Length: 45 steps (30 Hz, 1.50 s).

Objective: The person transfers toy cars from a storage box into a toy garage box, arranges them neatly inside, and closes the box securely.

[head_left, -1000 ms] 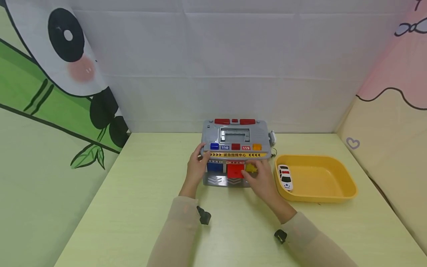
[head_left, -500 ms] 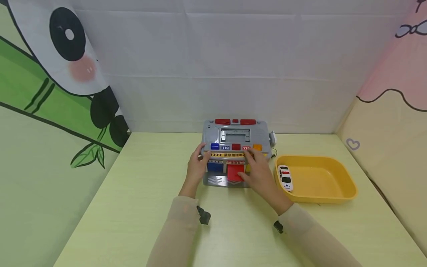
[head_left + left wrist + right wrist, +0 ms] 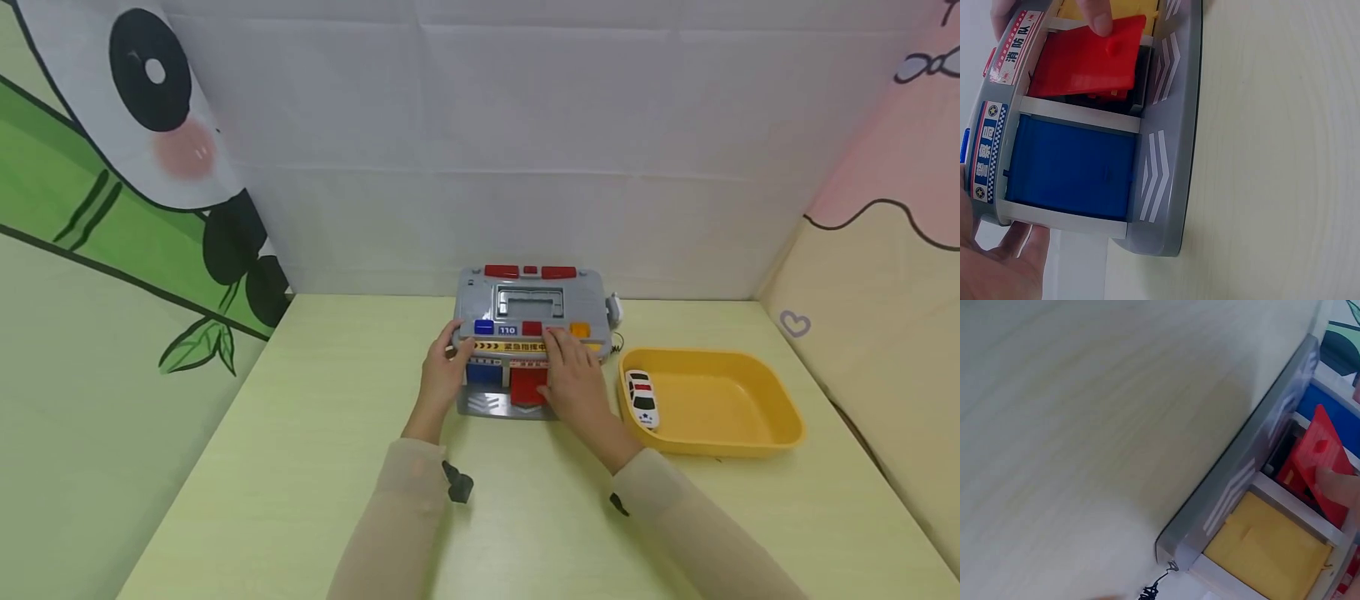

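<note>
A grey toy emergency station [image 3: 476,302] with a blue door [image 3: 1072,165], a red door [image 3: 1088,59] and a yellow door [image 3: 1266,547] stands at the back of the table. Its left end is gripped by my left hand [image 3: 442,375], thumb in front. My right hand [image 3: 577,387] lays its fingers on the top edge near the 119 label, while its thumb touches the outer face of the red door. That door is tilted out at its lower edge. Behind it, part of a red thing [image 3: 1113,95] shows in the dark bay. The blue and yellow doors are down.
A yellow tray [image 3: 720,446] stands right of the station, with a white toy police car [image 3: 642,400] at its left side. A toy handset [image 3: 615,310] on a coiled cord [image 3: 1149,592] hangs at the station's right end. A white cloth backdrop [image 3: 525,125] rises behind.
My right hand has shifted left and up; its fingers moved from the front by the doors to the top edge, thumb still at the red door. My left hand keeps its place.
</note>
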Motion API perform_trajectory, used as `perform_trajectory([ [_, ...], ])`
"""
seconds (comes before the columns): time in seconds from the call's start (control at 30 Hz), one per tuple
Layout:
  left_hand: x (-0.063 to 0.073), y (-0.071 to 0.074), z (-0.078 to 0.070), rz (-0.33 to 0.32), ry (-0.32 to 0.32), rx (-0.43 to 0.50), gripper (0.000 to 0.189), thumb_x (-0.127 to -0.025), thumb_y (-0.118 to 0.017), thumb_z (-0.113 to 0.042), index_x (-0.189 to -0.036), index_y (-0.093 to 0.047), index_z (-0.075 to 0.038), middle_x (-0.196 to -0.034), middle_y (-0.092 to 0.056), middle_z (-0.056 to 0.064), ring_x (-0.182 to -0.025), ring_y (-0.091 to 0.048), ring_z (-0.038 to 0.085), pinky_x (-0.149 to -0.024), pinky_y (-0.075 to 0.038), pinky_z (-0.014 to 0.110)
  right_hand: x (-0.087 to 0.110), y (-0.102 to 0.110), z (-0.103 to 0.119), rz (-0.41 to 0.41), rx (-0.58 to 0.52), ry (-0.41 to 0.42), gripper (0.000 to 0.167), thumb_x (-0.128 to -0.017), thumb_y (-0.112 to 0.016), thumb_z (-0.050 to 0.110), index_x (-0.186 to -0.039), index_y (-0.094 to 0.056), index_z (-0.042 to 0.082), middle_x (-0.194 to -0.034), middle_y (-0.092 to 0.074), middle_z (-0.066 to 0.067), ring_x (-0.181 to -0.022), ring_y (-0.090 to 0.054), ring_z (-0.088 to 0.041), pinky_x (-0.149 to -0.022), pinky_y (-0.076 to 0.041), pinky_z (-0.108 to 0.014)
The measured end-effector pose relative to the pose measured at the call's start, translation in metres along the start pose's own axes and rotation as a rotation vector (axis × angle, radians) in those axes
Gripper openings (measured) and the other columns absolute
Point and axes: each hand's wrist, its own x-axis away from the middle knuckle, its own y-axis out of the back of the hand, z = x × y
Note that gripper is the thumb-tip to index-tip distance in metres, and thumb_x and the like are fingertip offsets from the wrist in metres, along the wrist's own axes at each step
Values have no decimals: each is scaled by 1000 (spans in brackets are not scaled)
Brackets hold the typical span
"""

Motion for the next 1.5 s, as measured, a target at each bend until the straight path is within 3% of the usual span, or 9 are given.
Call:
perform_trajectory([
  [0.17, -1, 2, 1, -8, 7, -2, 47, -100, -54, -33, -145, -45, -21, -139, -47, 15, -118, -52, 34, -94, -46, 49, -4, -10, 3, -53, 76, -8, 87, -75, -86, 23, -142, -36, -1, -142, -37, -18, -128, -37, -34, -104, -34, -46],
  [0.6, -2, 5, -1, -11, -16, -3, 46, -101, -54, -31, -144, -46, -20, -138, -48, 15, -118, -53, 34, -94, -47, 49, -9, -18, 9, -105, 125, -22, 76, -81, -81, 20, -139, -35, 0, -137, -37, -18, -123, -38, -34, -98, -35, -45],
  [0.83, -4, 4, -5, -10, -26, -11, 45, -101, -53, -32, -144, -46, -20, -138, -48, 16, -119, -53, 35, -94, -47, 49, -13, -21, 4, -157, 142, -9, 63, -87, -74, 13, -135, -36, 0, -135, -37, -17, -119, -39, -34, -96, -36, -44],
  [1.17, -5, 7, -9, 26, -23, -26, 47, -101, -53, -32, -145, -44, -21, -139, -48, 15, -119, -52, 34, -94, -46, 50, -13, -20, 2, -135, 95, -24, 72, -83, -79, 17, -137, -35, 1, -137, -35, -17, -121, -36, -34, -99, -33, -45],
  [1.33, -6, 10, -9, 66, -30, -17, 47, -99, -57, -30, -143, -46, -19, -134, -52, 17, -116, -55, 33, -92, -47, 50, -8, -16, -1, -179, 17, 0, 73, -79, -82, 15, -136, -40, 0, -135, -40, -17, -121, -39, -34, -97, -35, -46],
  [1.5, -8, 13, -5, 95, 6, -12, 47, -98, -60, -33, -141, -47, -21, -132, -53, 17, -115, -56, 31, -92, -48, 49, -1, -10, -3, -154, -75, 17, 69, -81, -78, 11, -139, -43, -1, -136, -40, -17, -124, -38, -34, -102, -33, -48],
])
